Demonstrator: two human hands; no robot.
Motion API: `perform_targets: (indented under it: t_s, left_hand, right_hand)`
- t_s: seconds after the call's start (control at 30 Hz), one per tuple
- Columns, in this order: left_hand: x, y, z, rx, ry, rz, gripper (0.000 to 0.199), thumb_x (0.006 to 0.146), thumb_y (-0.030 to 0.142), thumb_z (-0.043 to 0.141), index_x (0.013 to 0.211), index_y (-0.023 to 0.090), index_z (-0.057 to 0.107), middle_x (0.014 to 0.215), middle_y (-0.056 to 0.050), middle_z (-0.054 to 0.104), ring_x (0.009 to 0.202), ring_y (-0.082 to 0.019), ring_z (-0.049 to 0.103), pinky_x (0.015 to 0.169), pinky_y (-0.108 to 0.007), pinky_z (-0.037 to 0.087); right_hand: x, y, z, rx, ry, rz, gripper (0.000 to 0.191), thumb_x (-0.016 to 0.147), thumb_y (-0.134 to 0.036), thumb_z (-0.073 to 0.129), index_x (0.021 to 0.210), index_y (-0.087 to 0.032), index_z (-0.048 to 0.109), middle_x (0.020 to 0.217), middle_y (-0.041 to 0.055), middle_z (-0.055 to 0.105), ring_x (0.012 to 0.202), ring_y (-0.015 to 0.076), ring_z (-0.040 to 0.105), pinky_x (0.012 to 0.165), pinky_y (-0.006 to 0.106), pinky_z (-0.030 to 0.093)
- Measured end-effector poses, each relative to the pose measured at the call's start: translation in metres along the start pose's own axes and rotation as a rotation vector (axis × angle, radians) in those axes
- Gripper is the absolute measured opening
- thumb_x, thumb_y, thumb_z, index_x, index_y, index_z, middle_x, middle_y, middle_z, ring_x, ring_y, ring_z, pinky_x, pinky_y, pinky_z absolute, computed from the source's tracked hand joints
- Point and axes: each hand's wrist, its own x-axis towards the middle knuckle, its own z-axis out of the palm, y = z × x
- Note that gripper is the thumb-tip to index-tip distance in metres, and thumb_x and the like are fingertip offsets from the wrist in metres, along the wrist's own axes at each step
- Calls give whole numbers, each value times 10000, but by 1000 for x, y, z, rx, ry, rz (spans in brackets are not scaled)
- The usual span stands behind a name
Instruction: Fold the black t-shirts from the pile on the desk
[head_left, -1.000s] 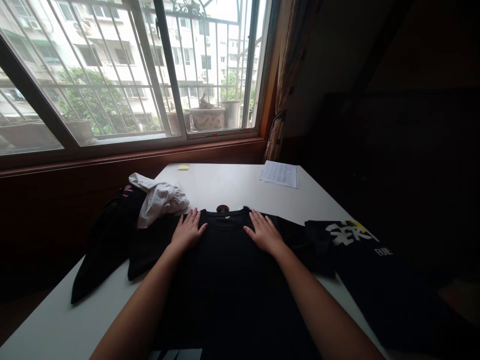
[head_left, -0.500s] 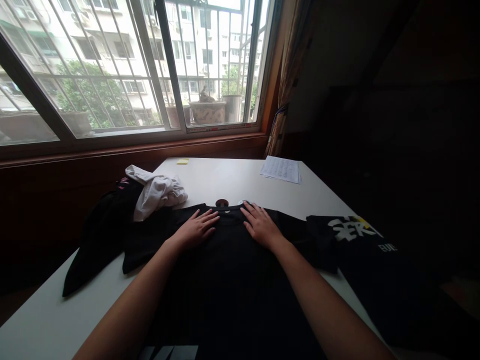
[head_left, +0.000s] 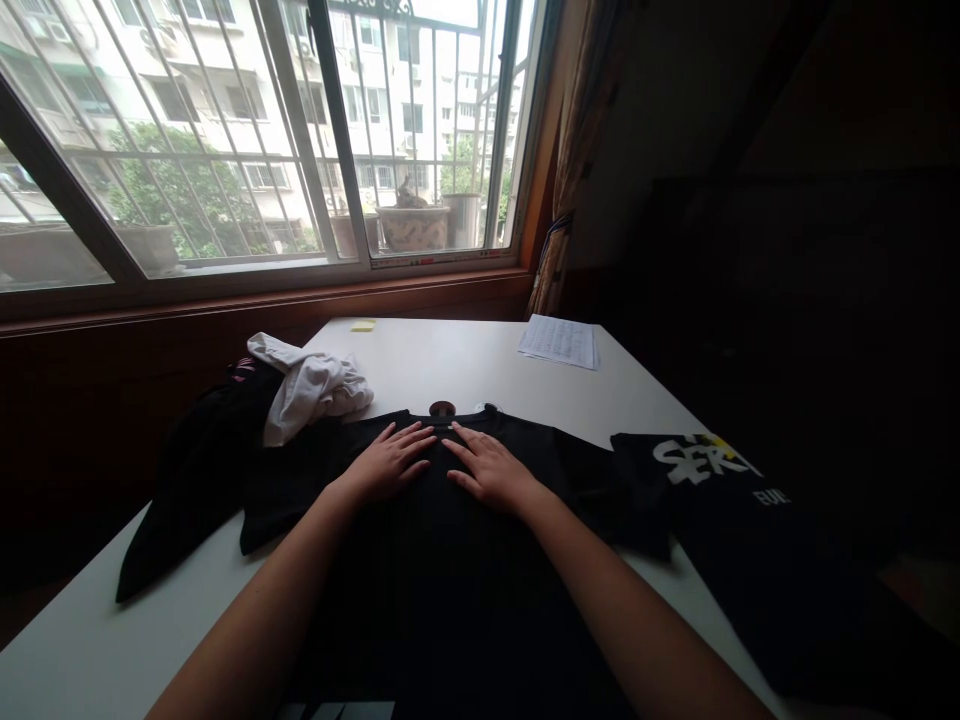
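Observation:
A black T-shirt lies spread on the white table, its neckline toward the window and its sleeves out to both sides. Part of a pale print shows at the bottom edge of the view. My left hand rests flat on the shirt just below the collar, fingers spread. Beside it, my right hand also lies flat on the cloth, fingers apart and pointing at the collar. Neither hand grips anything. Two small round objects, a brown one and a whitish one, sit just past the neckline.
Crumpled white cloth lies on a black garment at the left. A dark printed garment drapes at the right. Papers and a yellow note lie near the far edge, below a barred window.
My right hand has slid left across the shirt, closer to my left hand. My left hand has stayed nearly in place.

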Motion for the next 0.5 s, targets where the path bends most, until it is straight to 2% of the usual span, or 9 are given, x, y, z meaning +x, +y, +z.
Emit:
perform_targets:
  t_s: [0.27,0.5]
  left_hand:
    - [0,-1,2,5,19,5,521,1049,528,380,1539,354,405,1613,12,392,1525,-213,299,1278,-493,146]
    - [-1,-1,2,5,21,6,520,1047,531,381,1538,362,403,1615,14,390,1529,-213,290,1277,-493,138]
  right_hand:
    - [0,-2,0,-9,-7,46,649,1017,-634,342,1587,-325,350,1671,1,286,1527,254,266,1251,461,228]
    - [0,-2,1,-28,5,46,616,1020,-613,363,1565,-327,400,1665,8,303,1521,255,277,1251,458,228]
